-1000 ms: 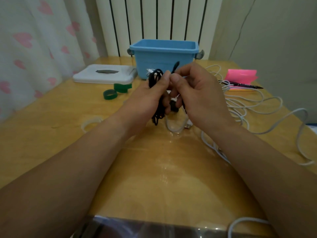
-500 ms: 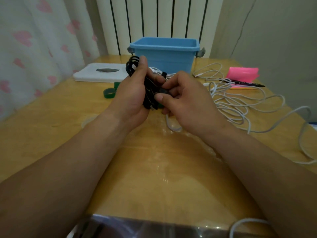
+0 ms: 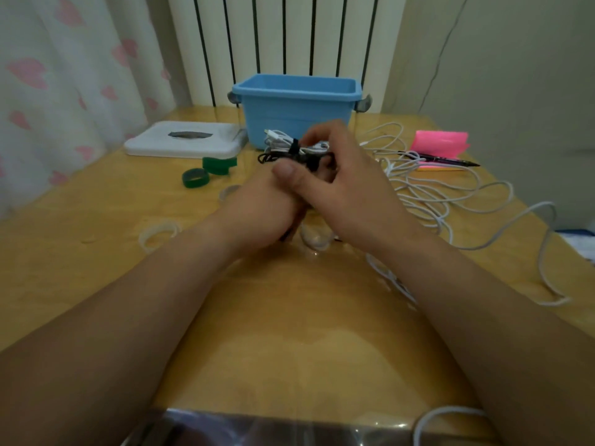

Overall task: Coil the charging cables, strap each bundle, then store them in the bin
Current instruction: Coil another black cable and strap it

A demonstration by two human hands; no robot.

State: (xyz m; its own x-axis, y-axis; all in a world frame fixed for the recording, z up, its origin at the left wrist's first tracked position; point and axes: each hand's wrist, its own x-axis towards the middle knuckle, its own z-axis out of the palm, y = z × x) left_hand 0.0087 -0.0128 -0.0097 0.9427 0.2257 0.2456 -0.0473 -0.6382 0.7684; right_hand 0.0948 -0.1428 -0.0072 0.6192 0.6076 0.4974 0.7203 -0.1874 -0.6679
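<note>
While both hands meet over the middle of the big wooden table (image 3: 96, 252), the blue bin (image 3: 296, 114) stands at the back edge, behind them. Loose white cables (image 3: 434, 201) lie in a messy heap on the right side of the table. A flat white box (image 3: 183, 144) lies to the left of the bin.

The left hand (image 3: 257, 214) is curled tight round the black cable bundle (image 3: 273, 157). Loops of black cable poke out past the top of this hand, and a small dark bit shows below it. The right hand (image 3: 351, 191) is just beside the left hand and touches it. Its thumb lies flat across the left hand. Its fingers (image 3: 318, 136) are bent over the far end of the black cable bundle and pinch it there. The thing under those fingertips is dark and blurry, so I cannot tell if it is a strap.

The left hand's fingers are hidden behind the right thumb. Most of the black cable bundle is hidden inside the two hands.

A white cable bundle (image 3: 280, 143) with a black strap round its middle lies just in front of the bin, right behind the hands. Pink paper (image 3: 441, 141) lies at the far right, with a pen (image 3: 441, 160) just in front of it. Two green straps (image 3: 194, 182) lie near the white box. One more white cable (image 3: 444, 413) is cut off at the bottom edge.
</note>
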